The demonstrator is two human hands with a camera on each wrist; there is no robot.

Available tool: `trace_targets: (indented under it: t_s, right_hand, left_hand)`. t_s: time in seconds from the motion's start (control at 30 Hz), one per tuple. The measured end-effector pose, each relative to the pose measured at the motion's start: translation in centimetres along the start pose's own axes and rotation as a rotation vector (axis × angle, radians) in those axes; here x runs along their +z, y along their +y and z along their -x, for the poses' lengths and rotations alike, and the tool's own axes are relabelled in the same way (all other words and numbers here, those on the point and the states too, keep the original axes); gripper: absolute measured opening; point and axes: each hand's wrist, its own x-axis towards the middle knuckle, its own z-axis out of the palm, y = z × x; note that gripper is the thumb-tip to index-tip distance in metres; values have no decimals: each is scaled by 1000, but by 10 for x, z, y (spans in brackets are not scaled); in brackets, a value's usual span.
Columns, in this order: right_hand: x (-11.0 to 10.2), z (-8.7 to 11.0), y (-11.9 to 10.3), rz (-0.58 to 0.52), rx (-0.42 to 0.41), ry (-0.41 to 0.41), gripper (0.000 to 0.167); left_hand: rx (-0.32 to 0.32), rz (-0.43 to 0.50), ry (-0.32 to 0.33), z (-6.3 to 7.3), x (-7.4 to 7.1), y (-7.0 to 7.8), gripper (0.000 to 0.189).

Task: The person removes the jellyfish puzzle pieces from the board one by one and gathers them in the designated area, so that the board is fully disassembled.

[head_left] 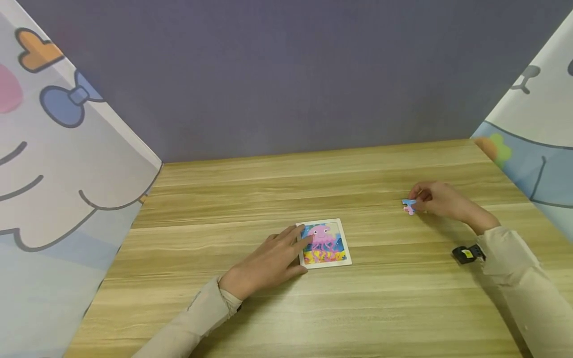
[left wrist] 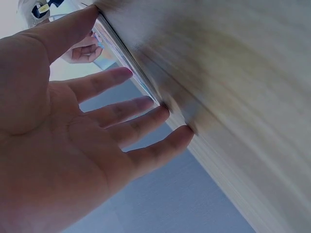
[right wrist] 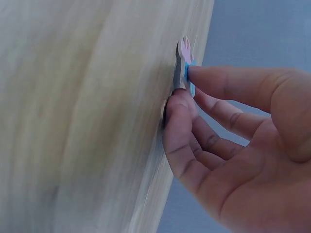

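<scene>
While the left hand (head_left: 270,258) rests straight-fingered on the lower-centre puzzle (head_left: 327,243), the right hand (head_left: 440,201) pinches a right-of-centre piece (head_left: 407,209), apparently mid-pickup; next probably demands aligning it with the puzzle's pale gap (head_left: 334,227).

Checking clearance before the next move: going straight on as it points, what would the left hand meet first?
The jellyfish puzzle: the left hand already reaches over its left edge. It would likely slide across or nudge it; exact fingertip height is hard to judge.
</scene>
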Motion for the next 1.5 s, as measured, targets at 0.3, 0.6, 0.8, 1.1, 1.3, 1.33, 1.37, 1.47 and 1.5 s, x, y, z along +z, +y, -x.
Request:
trace_targets:
  t_s: [0.3, 0.6, 0.8, 1.1, 1.3, 1.33, 1.37, 1.47, 1.5]
  right_hand:
    - [2, 0, -3, 15, 20, -21, 16]
    - [1, -2, -4, 108, -73, 27, 17]
    - [4, -1, -15, 165, -104, 104, 13]
    - [18, -4, -54, 149, -169, 123, 13]
    - [35, -12, -85, 118, -224, 92, 13]
    - [38, -14, -91, 116, -219, 82, 14]
    - [40, -15, -96, 115, -220, 71, 14]
    - [50, -20, -110, 113, -234, 49, 13]
    - [53, -21, -114, 109, -239, 40, 13]
  left_hand:
    - [-3, -4, -2, -1, 1, 0, 69]
    - [2, -1, 6, -1, -1, 0, 69]
    - [13, -12, 2, 2, 0, -1, 69]
    - [49, -45, 24, 2, -1, 0, 66]
    - [53, -60, 30, 0, -1, -1, 65]
    - [54, -60, 30, 0, 0, -1, 65]
    - [54, -60, 30, 0, 0, -1, 65]
    - [56, -60, 32, 0, 0, -2, 65]
    - [56, -58, 32, 0, 0, -2, 65]
